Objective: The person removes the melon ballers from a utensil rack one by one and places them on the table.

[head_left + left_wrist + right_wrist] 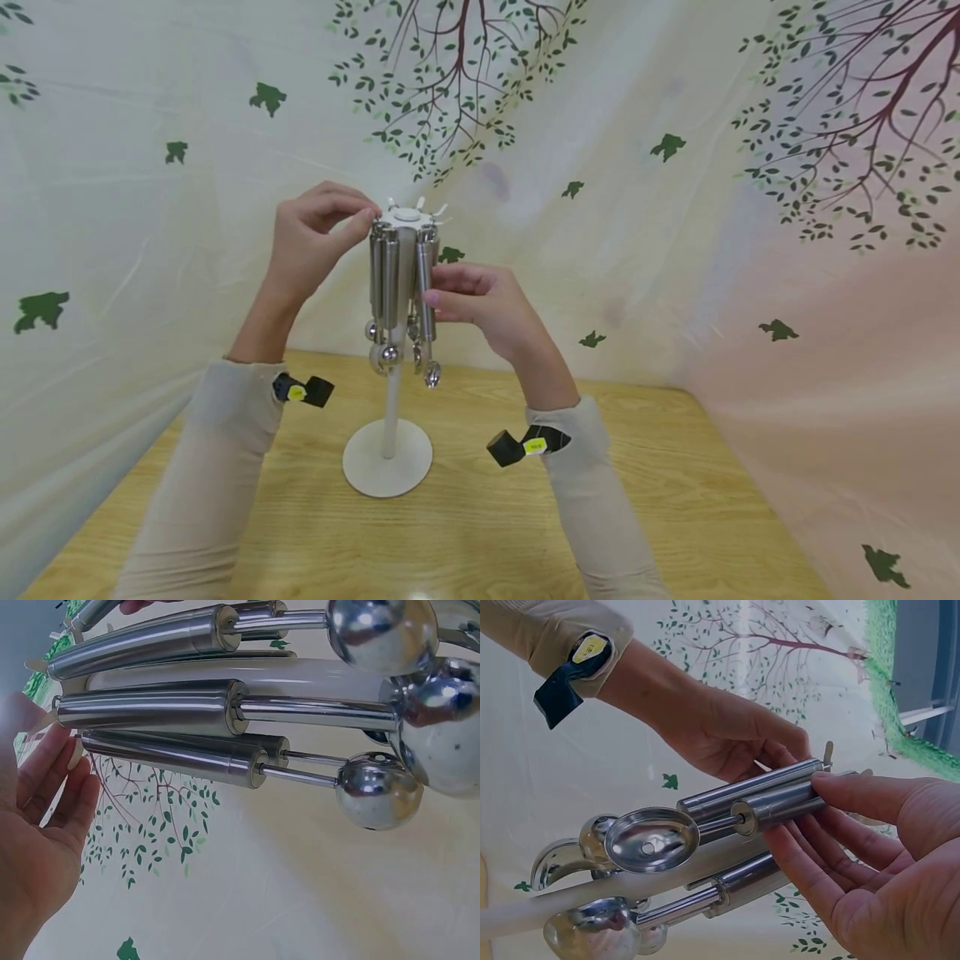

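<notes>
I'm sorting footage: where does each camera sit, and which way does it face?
Head: on the head, facing forward and down at steel utensils on a white stand; left hand, right hand and both sleeves show.
Left wrist: on that wrist, facing past the left hand to the utensils; a bit of the right hand shows at top.
Right wrist: on that wrist, facing the right hand, which pinches one utensil; left hand and its sleeve show beyond.
Both wrist views share the utensils.

2 forearms (pixel 202 475) extend forward, the left hand (pixel 315 237) raised higher than the pinching right hand (pixel 487 307).
</notes>
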